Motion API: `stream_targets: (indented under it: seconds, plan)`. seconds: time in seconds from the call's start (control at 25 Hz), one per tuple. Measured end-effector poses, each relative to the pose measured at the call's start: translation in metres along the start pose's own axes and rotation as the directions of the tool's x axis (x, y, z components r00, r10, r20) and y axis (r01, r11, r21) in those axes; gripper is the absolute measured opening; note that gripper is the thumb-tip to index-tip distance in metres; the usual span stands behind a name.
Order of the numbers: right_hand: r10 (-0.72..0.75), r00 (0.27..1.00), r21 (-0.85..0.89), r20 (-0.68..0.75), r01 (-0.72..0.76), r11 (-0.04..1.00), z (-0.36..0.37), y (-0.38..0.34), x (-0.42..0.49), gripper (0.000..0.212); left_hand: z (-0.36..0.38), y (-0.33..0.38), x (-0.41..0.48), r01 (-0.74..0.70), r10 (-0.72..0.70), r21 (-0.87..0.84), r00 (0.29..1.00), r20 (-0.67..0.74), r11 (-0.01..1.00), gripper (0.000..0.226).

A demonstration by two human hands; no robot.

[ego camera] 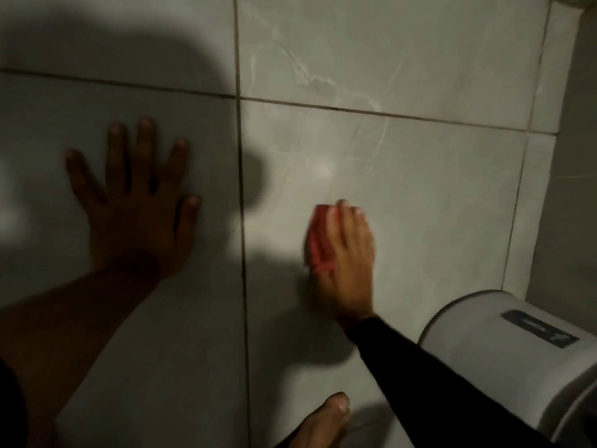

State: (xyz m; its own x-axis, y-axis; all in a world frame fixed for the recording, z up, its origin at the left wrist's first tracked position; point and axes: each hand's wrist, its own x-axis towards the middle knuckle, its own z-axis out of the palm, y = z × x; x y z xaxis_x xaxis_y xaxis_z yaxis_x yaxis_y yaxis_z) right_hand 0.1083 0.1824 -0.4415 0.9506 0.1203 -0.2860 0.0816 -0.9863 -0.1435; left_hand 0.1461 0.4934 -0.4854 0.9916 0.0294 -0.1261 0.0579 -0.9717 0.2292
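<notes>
My left hand (pixel 135 202) lies flat on the grey tiled floor (pixel 403 176), fingers spread, in shadow at the left. My right hand (pixel 349 253) grips a red scrubber (pixel 318 240) and holds it against a floor tile to the right of the dark grout line (pixel 240 189). The scrubber is blurred and mostly covered by my fingers. A black sleeve covers my right forearm.
A white toilet (pixel 504 344) with a dark label stands at the lower right, close to my right arm. A bare foot (pixel 323 421) rests on the tiles at the bottom centre. A wall runs along the right edge.
</notes>
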Motion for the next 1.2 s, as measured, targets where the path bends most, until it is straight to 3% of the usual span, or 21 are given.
stream_targets:
  seconds: [0.12, 0.16, 0.24, 0.32, 0.44, 0.64, 0.72, 0.8, 0.88, 0.96, 1.0, 1.08, 1.16, 1.2]
  plan:
    - [0.326, 0.917, 0.077, -0.229, -0.317, 0.945, -0.015, 0.000, 0.082, 0.072, 0.004, -0.002, 0.001, -0.013, 0.014, 0.036, 1.000, -0.016, 0.999, 0.076]
    - [0.325, 0.905, 0.086, -0.275, -0.314, 0.946, -0.017, -0.018, 0.107, 0.074, 0.006, -0.004, 0.002, -0.025, 0.026, 0.035, 1.000, -0.018, 0.999, 0.077]
    - [0.102, 0.955, 0.047, -0.277, -0.093, 0.995, -0.005, -0.052, 0.103, 0.075, 0.007, -0.004, 0.002, -0.034, 0.035, 0.044, 0.999, -0.021, 0.998, 0.077]
    - [-0.101, 0.980, 0.011, -0.173, 0.105, 0.994, 0.005, -0.075, 0.044, 0.067, 0.005, -0.004, 0.001, -0.020, 0.020, 0.048, 1.000, -0.007, 0.999, 0.077]
    - [-0.160, 0.984, 0.006, -0.082, 0.161, 0.987, 0.004, -0.074, 0.010, 0.059, 0.004, -0.002, -0.002, -0.012, 0.013, 0.064, 1.000, -0.011, 0.998, 0.076]
    - [-0.235, 0.947, 0.092, -0.220, 0.260, 0.961, -0.013, -0.072, 0.151, 0.083, 0.003, -0.003, 0.000, -0.046, 0.047, 0.077, 0.999, -0.011, 0.996, 0.076]
    - [-0.091, 0.971, 0.038, -0.220, 0.102, 0.994, -0.024, -0.036, 0.151, 0.081, -0.001, -0.001, 0.001, -0.073, 0.073, 0.076, 0.997, -0.005, 0.994, 0.075]
    - [0.150, 0.963, 0.069, -0.225, -0.138, 0.988, -0.032, 0.006, 0.123, 0.076, -0.004, 0.001, 0.000, -0.096, 0.096, 0.068, 0.995, -0.002, 0.993, 0.073]
    - [0.394, 0.892, 0.185, -0.223, -0.358, 0.915, -0.038, 0.014, 0.118, 0.083, -0.007, 0.002, 0.000, -0.098, 0.098, 0.062, 0.995, -0.005, 0.993, 0.072]
    - [0.457, 0.846, 0.235, -0.276, -0.401, 0.885, -0.038, -0.019, 0.143, 0.085, -0.007, 0.002, 0.001, -0.096, 0.096, 0.060, 0.995, -0.003, 0.994, 0.072]
    - [0.366, 0.882, 0.204, -0.296, -0.316, 0.927, -0.035, -0.042, 0.150, 0.082, -0.007, 0.002, 0.001, -0.102, 0.102, 0.060, 0.995, -0.004, 0.993, 0.072]
    - [-0.035, 0.967, 0.084, -0.252, 0.058, 0.995, -0.023, -0.088, 0.142, 0.078, -0.007, 0.003, 0.002, -0.101, 0.102, 0.056, 0.995, -0.014, 0.993, 0.072]
    - [-0.383, 0.916, 0.043, -0.121, 0.390, 0.920, -0.014, -0.095, 0.128, 0.078, -0.007, 0.002, 0.001, -0.094, 0.095, 0.056, 0.995, -0.025, 0.994, 0.071]
    - [-0.444, 0.889, 0.017, -0.108, 0.449, 0.894, -0.017, -0.081, 0.136, 0.078, -0.008, 0.002, 0.000, -0.095, 0.096, 0.056, 0.995, -0.024, 0.994, 0.070]
